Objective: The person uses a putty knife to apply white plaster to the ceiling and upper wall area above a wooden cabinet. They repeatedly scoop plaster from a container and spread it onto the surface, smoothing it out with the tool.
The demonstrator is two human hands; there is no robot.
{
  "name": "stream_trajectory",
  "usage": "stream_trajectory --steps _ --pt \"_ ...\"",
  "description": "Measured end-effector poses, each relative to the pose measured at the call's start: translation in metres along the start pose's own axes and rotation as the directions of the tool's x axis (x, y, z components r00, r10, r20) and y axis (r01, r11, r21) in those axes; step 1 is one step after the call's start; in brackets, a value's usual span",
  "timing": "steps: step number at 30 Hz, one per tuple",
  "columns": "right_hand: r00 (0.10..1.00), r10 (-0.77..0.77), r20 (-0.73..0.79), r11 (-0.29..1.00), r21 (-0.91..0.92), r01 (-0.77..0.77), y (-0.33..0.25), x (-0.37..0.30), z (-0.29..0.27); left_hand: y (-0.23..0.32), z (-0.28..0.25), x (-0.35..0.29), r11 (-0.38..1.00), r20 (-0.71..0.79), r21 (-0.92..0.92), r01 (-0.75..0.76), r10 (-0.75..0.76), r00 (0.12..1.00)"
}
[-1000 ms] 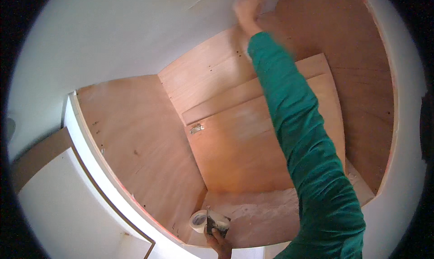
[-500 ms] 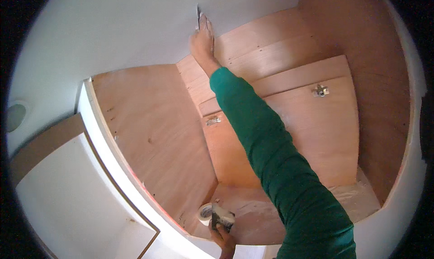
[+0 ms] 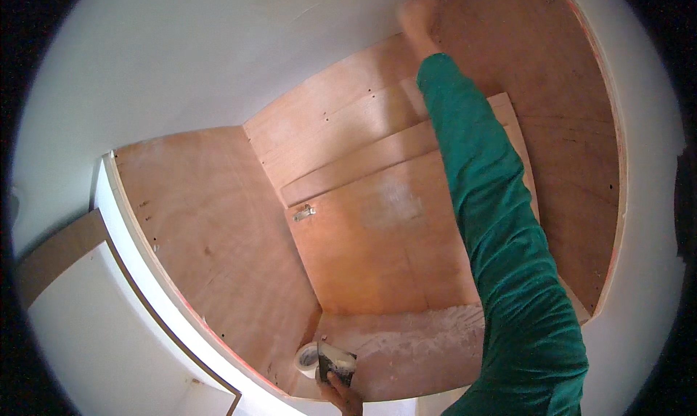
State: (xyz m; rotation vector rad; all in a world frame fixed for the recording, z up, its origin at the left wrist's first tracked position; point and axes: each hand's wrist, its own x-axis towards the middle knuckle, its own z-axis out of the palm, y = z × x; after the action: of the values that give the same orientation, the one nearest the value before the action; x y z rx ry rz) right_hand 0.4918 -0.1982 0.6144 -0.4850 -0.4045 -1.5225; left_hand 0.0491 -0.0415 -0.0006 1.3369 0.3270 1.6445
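A white door (image 3: 109, 329) edge curves down the left of a plywood cabinet (image 3: 218, 242), where a small metal hinge (image 3: 304, 213) sits on the back panel (image 3: 385, 249). At the bottom edge the left hand (image 3: 343, 396) grips a dark, filler-smeared scraper (image 3: 337, 362), a roll of white tape (image 3: 308, 358) just beside it on the dusty cabinet floor. The green sleeve (image 3: 501, 256) stretches up to the right hand (image 3: 417, 15), pressed at the seam where plywood meets the white wall (image 3: 218, 60); blur hides whether it holds a tool or how the fingers close. The stretch looks the likeliest risk: at full reach the hand may slip off the seam, and the low-held scraper could drop filler onto the panel.
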Motion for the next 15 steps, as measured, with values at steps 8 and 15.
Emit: stream_trajectory --steps 8,15 --pt "0.922 0.074 0.38 0.878 -0.464 0.121 -0.109 -0.133 0.082 0.006 0.003 -0.001 0.97 -0.032 0.239 -0.044 0.053 0.998" --pt "0.856 0.292 0.427 0.89 0.207 -0.407 -0.186 -0.205 0.088 -0.002 -0.005 0.002 0.98 -0.056 0.198 -0.006 0.017 0.998"
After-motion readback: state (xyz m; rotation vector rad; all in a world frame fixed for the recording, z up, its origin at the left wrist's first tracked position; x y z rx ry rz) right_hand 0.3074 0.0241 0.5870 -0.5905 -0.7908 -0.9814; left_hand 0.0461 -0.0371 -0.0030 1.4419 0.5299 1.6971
